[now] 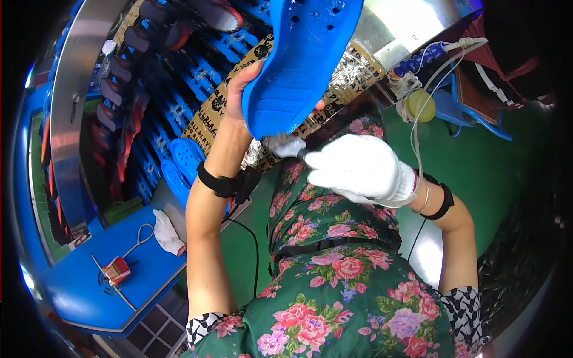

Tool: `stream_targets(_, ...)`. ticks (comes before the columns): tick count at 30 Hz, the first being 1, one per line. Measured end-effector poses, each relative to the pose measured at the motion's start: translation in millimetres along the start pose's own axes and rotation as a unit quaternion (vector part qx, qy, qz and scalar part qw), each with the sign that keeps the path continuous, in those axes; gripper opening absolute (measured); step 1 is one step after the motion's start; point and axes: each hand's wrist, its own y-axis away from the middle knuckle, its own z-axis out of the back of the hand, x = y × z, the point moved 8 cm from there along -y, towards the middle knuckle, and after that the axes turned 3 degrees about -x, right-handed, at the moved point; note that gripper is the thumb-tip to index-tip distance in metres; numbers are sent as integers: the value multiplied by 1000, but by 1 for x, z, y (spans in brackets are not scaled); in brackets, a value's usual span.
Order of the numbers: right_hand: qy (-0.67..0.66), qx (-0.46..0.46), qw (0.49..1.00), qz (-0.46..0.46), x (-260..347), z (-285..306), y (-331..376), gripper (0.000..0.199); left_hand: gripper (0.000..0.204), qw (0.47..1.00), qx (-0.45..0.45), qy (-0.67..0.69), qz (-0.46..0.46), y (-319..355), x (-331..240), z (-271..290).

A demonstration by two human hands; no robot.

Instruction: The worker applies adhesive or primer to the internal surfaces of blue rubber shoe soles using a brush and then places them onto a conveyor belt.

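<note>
Blue perforated sole (304,59) was held up before me, above my lap. My bare left hand (245,89) clamped its lower edge. My gloved right hand (358,168) closed on a small brush (283,145), bristles touching the sole's tip. On the blue desk (71,286) at left lay a spare white glove (167,234).

The blue shoe sole (301,65) is a moulded plastic piece, long and rounded at its lower end, with small holes dotted across its upper part; it is raised in the air, tilted, its broad face toward the camera (the top runs out of view); the small grey tool tip (285,145), fuzzy and pale, sits just under the sole's lower edge, touching or nearly so.
</note>
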Motion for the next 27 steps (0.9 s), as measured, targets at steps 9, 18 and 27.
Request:
stream_targets(9, -330, -101, 889, -302, -54, 4, -7, 17, 96, 997, -18, 72, -27, 9, -9, 2)
stream_targets(18, 92, -132, 984, -73, -40, 62, -64, 21, 81, 977, -33, 210, -30, 33, 33, -8)
stream_targets(27, -419, -376, 738, -372, -87, 86, 8, 13, 122, 961, 164, -3, -224, 121, -108, -110)
